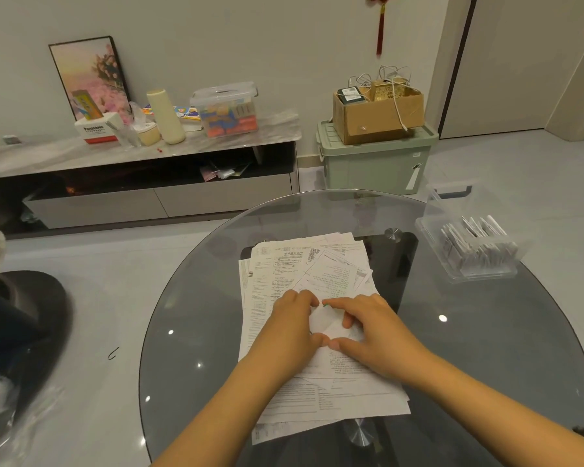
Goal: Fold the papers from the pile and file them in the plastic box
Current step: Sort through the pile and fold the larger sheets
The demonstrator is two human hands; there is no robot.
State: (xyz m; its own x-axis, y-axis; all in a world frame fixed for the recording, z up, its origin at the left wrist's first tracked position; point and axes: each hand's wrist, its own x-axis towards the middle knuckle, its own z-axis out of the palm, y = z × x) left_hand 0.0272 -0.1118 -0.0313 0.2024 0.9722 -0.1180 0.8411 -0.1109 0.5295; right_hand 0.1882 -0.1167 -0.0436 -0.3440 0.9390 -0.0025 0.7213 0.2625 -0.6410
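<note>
Warm, dim indoor light; ceiling lamps glint on the glass table, and edges bow wide-angle.

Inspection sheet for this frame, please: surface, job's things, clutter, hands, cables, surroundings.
Surface: round glass table, lamp glints on it.
Job's things: paper pile mid-table; small folded paper on it; clear plastic box at the table's right edge, folded papers inside.
Clutter: nothing seen on the table.
Hands: left hand and right hand both on the folded paper, pinching it.
Cables: white cables in a cardboard box.
Surroundings: low cabinet, green bin, framed picture.
</note>
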